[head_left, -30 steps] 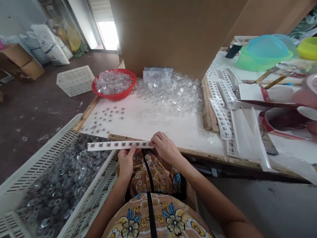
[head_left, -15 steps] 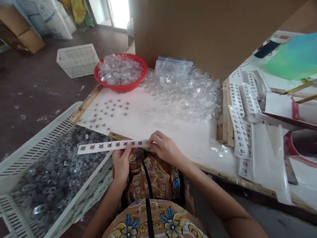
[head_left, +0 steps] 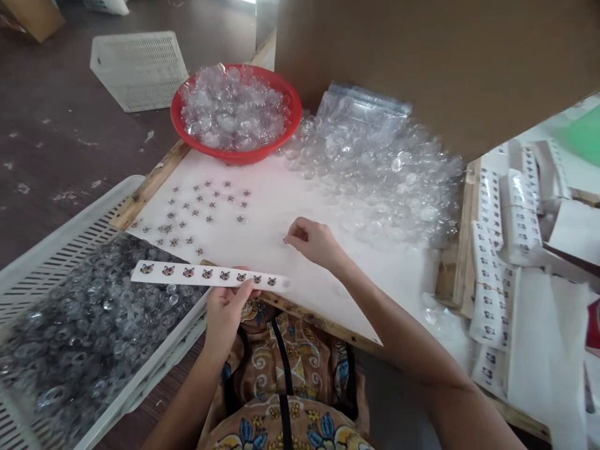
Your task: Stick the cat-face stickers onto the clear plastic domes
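Observation:
My left hand (head_left: 225, 312) pinches a white strip of animal-face stickers (head_left: 197, 274) between thumb and fingers near its right end. The strip lies level above the table's front edge and reaches left over the crate; its right tip is blank. My right hand (head_left: 316, 242) is closed in a pinch above the white tabletop, with a small dark-marked sticker (head_left: 285, 240) seen only in part at the fingertips. Left of it, several loose animal-face stickers (head_left: 209, 219) lie spread on the table. Clear plastic domes (head_left: 375, 181) are heaped beyond my right hand.
A red basin (head_left: 239, 156) full of clear domes stands at the back left. A white crate (head_left: 117, 194) of clear pieces sits at the left. A cardboard sheet (head_left: 398, 50) rises behind. Rolled sticker sheets (head_left: 490, 294) lie at the right beyond a wooden ledge (head_left: 464, 250).
My right hand has left the strip's right end and moved forward over the table. My left hand keeps hold of the strip. The view has tilted down and closer.

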Available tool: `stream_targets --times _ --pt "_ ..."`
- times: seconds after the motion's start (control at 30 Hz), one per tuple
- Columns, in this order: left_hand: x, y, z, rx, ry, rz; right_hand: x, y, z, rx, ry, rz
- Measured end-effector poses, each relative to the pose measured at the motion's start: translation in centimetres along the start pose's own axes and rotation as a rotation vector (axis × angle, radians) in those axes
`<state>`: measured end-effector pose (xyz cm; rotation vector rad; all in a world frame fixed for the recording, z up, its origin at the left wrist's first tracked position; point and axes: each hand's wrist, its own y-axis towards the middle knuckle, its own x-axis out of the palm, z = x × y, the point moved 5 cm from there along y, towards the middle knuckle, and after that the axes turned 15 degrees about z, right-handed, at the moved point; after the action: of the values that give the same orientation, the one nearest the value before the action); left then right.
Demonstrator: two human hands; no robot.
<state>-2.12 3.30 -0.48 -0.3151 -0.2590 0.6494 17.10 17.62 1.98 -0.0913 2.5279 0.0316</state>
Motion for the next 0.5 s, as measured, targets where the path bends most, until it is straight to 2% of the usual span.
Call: stream_targets --times 0.27,0.5 --pt "0.2 0.4 0.5 -0.055 0.048 -0.001 0.7 0.6 0.3 -0.005 -0.102 -0.035" --pt "0.1 0.7 0.5 -0.051 0.068 -0.024 2.2 -0.5 -0.2 -0.136 -0.289 -0.046"
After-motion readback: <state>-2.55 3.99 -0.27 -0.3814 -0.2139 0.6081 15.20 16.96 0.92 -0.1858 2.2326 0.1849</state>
